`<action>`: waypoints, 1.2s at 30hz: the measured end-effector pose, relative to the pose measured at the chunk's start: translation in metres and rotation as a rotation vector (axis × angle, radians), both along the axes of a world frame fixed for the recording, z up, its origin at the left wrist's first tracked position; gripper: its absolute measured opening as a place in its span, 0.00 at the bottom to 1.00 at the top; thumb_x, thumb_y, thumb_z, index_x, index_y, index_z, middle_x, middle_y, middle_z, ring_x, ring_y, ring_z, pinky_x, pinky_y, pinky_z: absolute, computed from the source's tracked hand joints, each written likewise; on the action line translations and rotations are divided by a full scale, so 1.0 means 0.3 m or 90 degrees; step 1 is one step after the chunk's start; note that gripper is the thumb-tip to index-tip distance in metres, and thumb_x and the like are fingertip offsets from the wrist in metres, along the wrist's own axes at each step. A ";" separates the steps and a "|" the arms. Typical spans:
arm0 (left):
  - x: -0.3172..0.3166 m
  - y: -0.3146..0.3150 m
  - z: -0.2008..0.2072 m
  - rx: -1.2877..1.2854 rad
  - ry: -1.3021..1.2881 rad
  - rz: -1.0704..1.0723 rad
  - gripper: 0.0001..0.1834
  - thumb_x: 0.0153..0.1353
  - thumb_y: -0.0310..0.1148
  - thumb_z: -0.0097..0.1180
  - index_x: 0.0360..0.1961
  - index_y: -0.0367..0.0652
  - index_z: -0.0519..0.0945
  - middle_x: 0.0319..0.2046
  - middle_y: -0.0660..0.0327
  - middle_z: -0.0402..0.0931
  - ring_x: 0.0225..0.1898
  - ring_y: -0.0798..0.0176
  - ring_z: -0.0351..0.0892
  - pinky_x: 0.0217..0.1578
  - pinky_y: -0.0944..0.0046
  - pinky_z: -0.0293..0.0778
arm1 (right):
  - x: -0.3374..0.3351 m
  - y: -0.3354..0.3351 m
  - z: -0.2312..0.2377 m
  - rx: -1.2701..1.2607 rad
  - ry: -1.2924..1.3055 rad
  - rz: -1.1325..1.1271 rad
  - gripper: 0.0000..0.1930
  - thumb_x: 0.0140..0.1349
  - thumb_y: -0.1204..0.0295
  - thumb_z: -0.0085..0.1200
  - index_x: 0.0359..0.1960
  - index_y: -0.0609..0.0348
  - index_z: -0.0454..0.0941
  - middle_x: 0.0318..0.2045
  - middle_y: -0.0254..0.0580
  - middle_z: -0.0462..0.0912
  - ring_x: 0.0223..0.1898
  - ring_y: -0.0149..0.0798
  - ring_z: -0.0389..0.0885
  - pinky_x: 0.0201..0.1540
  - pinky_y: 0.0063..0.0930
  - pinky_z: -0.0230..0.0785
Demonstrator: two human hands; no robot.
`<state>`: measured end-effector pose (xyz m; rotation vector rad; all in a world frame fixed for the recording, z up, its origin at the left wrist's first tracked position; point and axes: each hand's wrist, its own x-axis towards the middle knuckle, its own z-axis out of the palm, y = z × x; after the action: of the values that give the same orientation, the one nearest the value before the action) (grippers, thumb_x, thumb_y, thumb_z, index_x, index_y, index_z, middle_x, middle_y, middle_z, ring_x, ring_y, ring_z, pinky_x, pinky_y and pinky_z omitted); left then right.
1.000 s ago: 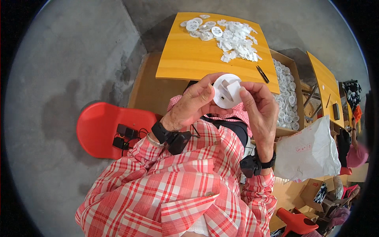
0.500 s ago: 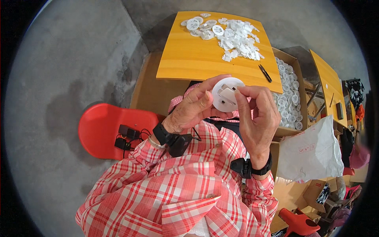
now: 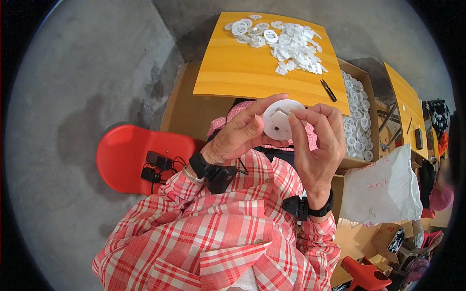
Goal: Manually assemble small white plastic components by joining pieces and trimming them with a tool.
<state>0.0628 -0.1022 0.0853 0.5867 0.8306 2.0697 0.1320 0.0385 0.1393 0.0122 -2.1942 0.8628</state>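
My left hand (image 3: 237,135) holds a white round plastic disc (image 3: 269,127) by its rim, thumb at the near left edge and fingers behind and below. On the disc's face lies a small white rectangular plastic piece (image 3: 280,118). My right hand (image 3: 321,140) pinches this piece at its right end with thumb and forefinger, against the disc. One small dark opening shows in the disc below the piece. Both hands are in front of my lap, just off the near edge of the yellow table (image 3: 233,80).
Several white discs (image 3: 240,28) and a heap of small white pieces (image 3: 296,46) lie on the table, with black thread snips (image 3: 328,90) at its right. A carton of white discs (image 3: 358,116) stands right, above a white bag (image 3: 383,186). A red stool (image 3: 119,160) holds black devices.
The disc has tilted slightly and the white piece sits differently on it; fewer dark openings show. My right fingers stay at the piece, and the left hand keeps its hold.
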 end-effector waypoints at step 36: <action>-0.004 -0.001 0.004 -0.031 -0.006 0.008 0.33 0.65 0.52 0.44 0.65 0.47 0.54 0.59 0.53 0.61 0.55 0.53 0.69 0.52 0.52 0.72 | 0.003 0.040 -0.044 0.089 -0.031 -0.003 0.10 0.43 0.78 0.64 0.28 0.55 0.78 0.21 0.34 0.72 0.25 0.37 0.72 0.33 0.29 0.61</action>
<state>0.0617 -0.1026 0.0865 0.5472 0.8785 2.0560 0.1330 0.0504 0.1260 0.0543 -2.2948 0.7131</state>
